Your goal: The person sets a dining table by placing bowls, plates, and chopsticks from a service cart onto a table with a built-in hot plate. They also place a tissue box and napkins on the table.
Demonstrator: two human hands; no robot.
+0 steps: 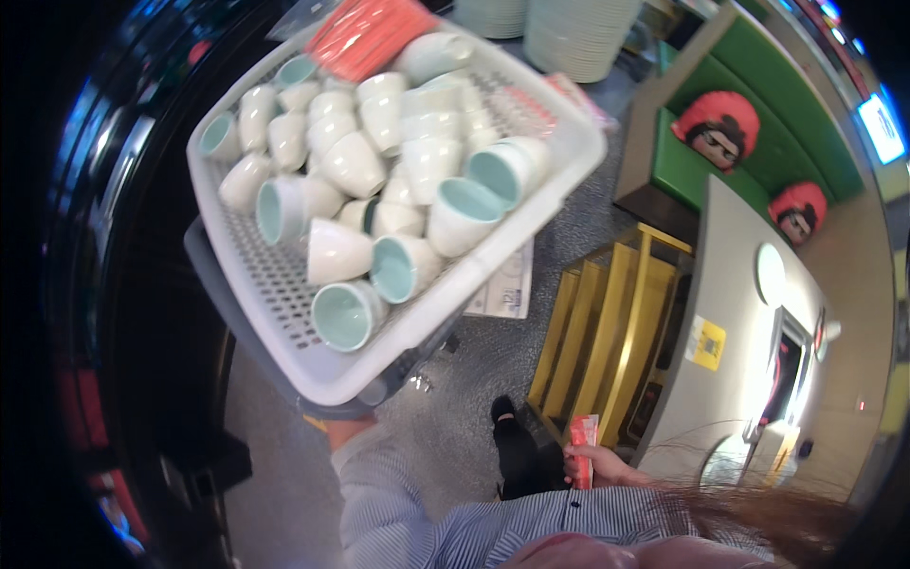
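A white plastic basket point(412, 348) full of cups fills the upper left. Its contents are white cups point(352, 165) with pale green insides, some nested, others on their sides. The basket rests on a dark grey tray or cart top point(234, 284). My left hand point(350, 429) reaches to the near edge of that grey surface; its fingers are hidden below the rim, so its grip does not show. Low on the right, my right hand point(601, 462) is closed around a slim red packet point(584, 451). A bundle of red wrapped packets point(370, 32) lies on the basket's far corner.
Tall stacks of pale dishes point(579, 35) stand beyond the basket. To the right are a yellow slatted rack point(604, 327), a grey table point(725, 284) with round plates point(770, 274), and a green bench point(753, 78) with red cushions point(721, 128). Printed paper point(508, 291) shows beneath the basket.
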